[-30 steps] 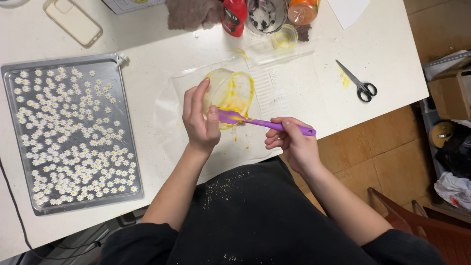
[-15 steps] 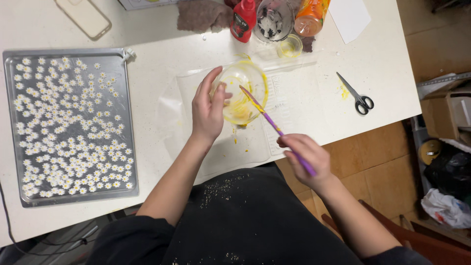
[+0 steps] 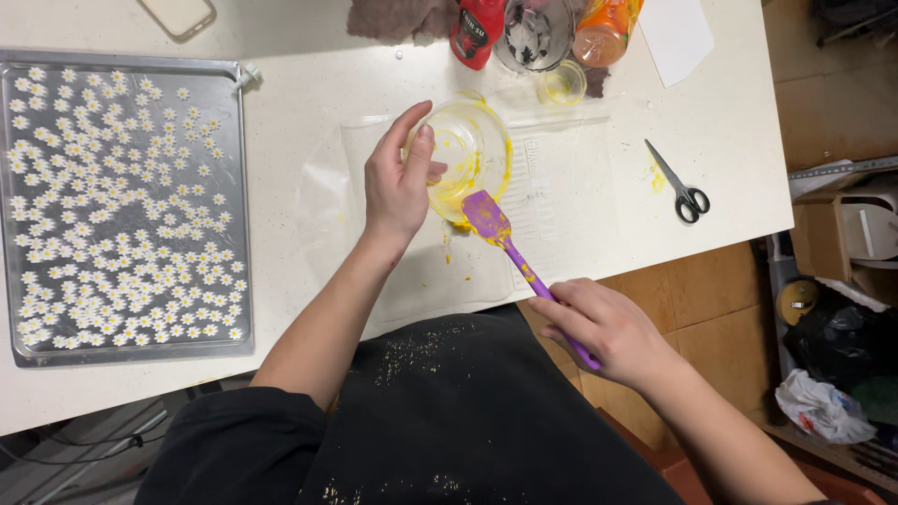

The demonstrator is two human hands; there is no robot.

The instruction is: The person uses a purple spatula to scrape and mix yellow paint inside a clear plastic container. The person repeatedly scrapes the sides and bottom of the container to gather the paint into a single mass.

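Your left hand point(image 3: 398, 192) grips the clear bowl point(image 3: 465, 154) by its rim, mid-surface; your right hand point(image 3: 606, 329) holds the purple spatula point(image 3: 519, 262) past the surface's near edge, open room toward the scissors point(image 3: 677, 181)

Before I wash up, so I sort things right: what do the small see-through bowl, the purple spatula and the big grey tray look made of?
Small see-through bowl: clear, glossy, glass or hard plastic.
Purple spatula: matte with a flexible-looking blade, likely silicone.
Big grey tray: dull brushed metal with a rolled rim, probably aluminium.
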